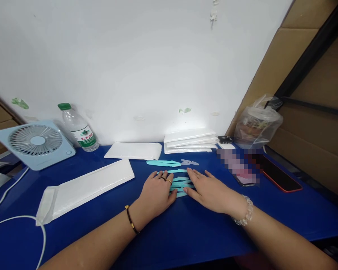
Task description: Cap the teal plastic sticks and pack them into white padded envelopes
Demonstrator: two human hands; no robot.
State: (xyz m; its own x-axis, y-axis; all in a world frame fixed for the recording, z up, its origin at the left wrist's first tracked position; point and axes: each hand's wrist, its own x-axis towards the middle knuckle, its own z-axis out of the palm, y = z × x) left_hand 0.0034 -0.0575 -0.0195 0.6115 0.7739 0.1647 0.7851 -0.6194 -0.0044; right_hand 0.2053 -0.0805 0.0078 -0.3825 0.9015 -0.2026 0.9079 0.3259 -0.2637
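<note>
Several slim turquoise plastic pieces (180,184), which look like eyebrow razors, lie side by side on the blue table (169,240). My left hand (156,192) rests over their left ends, fingers stretched out. Over their right ends lies my right hand (211,190), palm down with its fingers extended. Both hands are open and touch the razors, hiding the ends. Just beyond the fingertips is another small group of turquoise razors (162,163), with translucent covers (189,162) at the right.
A padded white envelope (91,189) lies at left, another (133,150) behind it. More envelopes (189,141) are stacked by the wall. A fan (38,144) and water bottle (83,131) stand left; a phone (281,174) and bagged cup (256,125) are right.
</note>
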